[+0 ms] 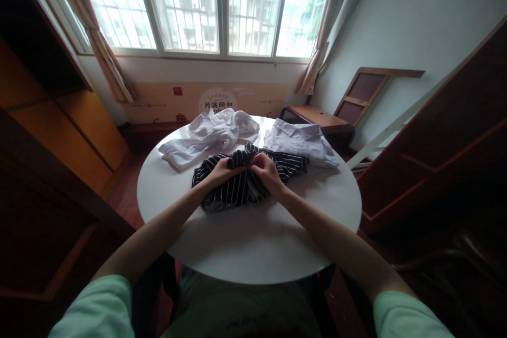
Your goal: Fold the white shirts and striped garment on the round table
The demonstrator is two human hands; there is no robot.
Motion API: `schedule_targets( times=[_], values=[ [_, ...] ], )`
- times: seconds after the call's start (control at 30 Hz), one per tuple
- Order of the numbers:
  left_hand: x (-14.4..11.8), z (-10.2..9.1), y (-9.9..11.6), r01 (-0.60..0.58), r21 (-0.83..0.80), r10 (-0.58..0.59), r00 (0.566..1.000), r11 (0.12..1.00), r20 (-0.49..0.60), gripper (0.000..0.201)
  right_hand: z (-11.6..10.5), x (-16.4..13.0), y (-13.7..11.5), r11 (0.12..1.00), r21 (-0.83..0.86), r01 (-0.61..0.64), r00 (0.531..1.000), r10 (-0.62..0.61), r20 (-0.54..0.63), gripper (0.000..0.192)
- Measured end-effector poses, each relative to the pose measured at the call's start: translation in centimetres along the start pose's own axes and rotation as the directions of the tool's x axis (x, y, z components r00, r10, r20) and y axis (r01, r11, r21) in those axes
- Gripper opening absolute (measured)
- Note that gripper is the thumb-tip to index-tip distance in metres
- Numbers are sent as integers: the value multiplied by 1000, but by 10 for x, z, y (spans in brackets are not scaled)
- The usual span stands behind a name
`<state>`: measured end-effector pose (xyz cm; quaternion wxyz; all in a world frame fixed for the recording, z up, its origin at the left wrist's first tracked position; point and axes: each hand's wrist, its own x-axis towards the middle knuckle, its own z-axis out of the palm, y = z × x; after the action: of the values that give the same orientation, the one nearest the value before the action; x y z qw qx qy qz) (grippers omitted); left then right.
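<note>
A black shirt with thin white stripes (237, 190) lies crumpled in the middle of a round white table (253, 243). My left hand (222, 170) grips a bunched fold of it near the top. My right hand (266, 169) pinches the same fabric just to the right, so the two hands almost touch. A rumpled white garment (206, 140) lies behind the striped shirt on the left. A folded pale collared shirt (299, 141) lies behind on the right.
A low wooden bench (317, 116) and a leaning wooden frame (366, 92) stand at the back right. Dark wooden furniture flanks the table on both sides. A barred window (222, 5) with curtains fills the back wall.
</note>
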<state>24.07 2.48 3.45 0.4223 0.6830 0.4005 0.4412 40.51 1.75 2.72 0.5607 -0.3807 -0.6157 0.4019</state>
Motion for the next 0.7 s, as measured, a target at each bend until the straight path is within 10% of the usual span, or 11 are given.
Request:
schedule_targets(
  times=[0.47, 0.7],
  values=[
    [-1, -1, 5, 80, -41, -86, 980, 996, -180, 31, -2, -2, -10, 995, -97, 13, 998, -18, -55, 11],
    [-7, 1, 11, 76, -33, -78, 996, 997, -47, 40, 1, -3, -4, 995, -95, 38, 999, -36, 19, 12]
  ],
)
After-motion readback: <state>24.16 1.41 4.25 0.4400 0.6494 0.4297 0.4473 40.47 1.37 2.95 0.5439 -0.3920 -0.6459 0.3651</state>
